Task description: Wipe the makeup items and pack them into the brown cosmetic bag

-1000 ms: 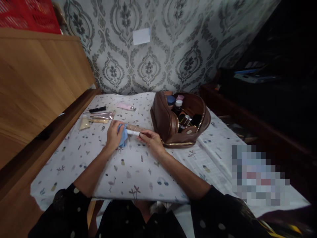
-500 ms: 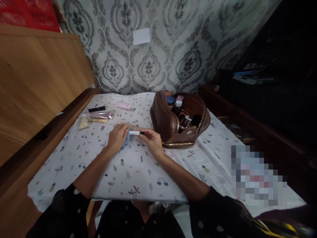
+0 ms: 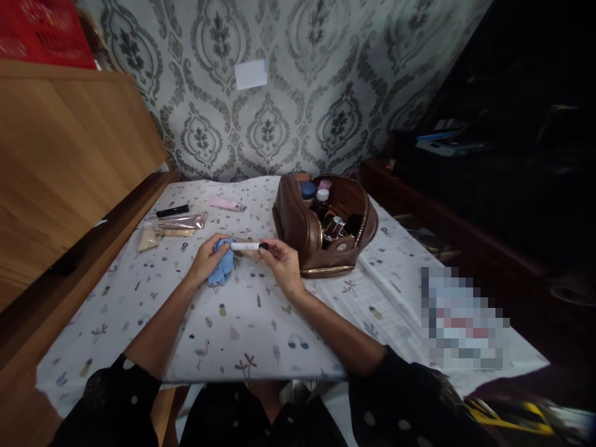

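My left hand [image 3: 205, 256] is closed around a bunched blue cloth [image 3: 221, 267], which is wrapped over one end of a thin white tube [image 3: 246, 246] with a dark tip. My right hand [image 3: 280, 261] pinches the tube's other end near the dark tip. Both hands hover just above a table covered by a white patterned cloth [image 3: 261, 316], in front of an open brown leather cosmetic bag [image 3: 321, 223].
The bag holds several bottles and jars. At the table's far left lie a black pencil [image 3: 172, 210], a shiny pink sachet [image 3: 179, 221], a cream tube [image 3: 148, 237] and a pink tube [image 3: 225, 203]. A wooden headboard [image 3: 69, 161] rises on the left; dark furniture stands on the right.
The blue cloth slid along the white tube and now bunches lower under my left hand. The view has shifted, so everything sits slightly further left.
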A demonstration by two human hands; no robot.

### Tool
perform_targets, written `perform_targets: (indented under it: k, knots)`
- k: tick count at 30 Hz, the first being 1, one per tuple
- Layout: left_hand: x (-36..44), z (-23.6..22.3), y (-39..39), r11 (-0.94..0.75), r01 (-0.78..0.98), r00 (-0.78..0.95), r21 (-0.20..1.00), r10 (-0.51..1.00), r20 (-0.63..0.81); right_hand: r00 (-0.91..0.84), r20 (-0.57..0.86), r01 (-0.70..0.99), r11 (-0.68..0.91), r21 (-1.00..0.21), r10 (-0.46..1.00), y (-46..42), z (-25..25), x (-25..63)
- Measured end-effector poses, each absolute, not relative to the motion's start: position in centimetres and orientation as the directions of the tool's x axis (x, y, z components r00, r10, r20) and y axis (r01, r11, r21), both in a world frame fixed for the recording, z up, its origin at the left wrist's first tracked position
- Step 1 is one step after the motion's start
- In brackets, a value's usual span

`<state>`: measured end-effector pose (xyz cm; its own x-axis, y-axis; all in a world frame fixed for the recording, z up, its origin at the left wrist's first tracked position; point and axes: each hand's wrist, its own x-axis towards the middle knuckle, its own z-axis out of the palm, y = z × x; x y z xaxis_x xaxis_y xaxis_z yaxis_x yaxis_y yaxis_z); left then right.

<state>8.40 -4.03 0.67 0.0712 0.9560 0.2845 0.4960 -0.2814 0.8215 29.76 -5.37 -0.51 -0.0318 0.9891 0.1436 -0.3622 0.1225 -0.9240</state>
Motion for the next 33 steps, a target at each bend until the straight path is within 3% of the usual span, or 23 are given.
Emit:
perform_targets:
  k: [7, 18, 21, 26, 33]
  knots:
    - [8.6, 1.0, -4.1, -0.192, 0.381, 0.056, 0.905, 0.981, 0.184, -0.035, 0.148, -0.366, 0.125, -0.922, 0.988, -5.1, -0.4, 29.9]
    - [8.7, 1.1, -4.3, -0.079, 0.256, 0.019, 0.963, 0.997, 0.076, -0.038, 0.223, -0.193, 0.212, -0.958, 0.974, -5.3, -0.4, 30.1]
    - [8.5, 0.8, -4.0, -0.041, 0.232, -0.002, 0.972, 0.999, 0.043, -0.044, 0.324, -0.116, 0.317, -0.941, 0.945, -5.5, -0.3, 30.2]
    - [8.2, 0.6, -3.6, 0.026, 0.188, -0.04, 0.982, 0.999, -0.019, -0.109, 0.567, 0.082, 0.576, -0.813, 0.816, -5.9, -0.1, 30.4]
    - [8.4, 0.8, -3.8, 0.044, 0.15, -0.045, 0.988, 0.998, -0.037, -0.121, 0.53, 0.146, 0.543, -0.827, 0.84, -6.2, 0.0, 30.5]
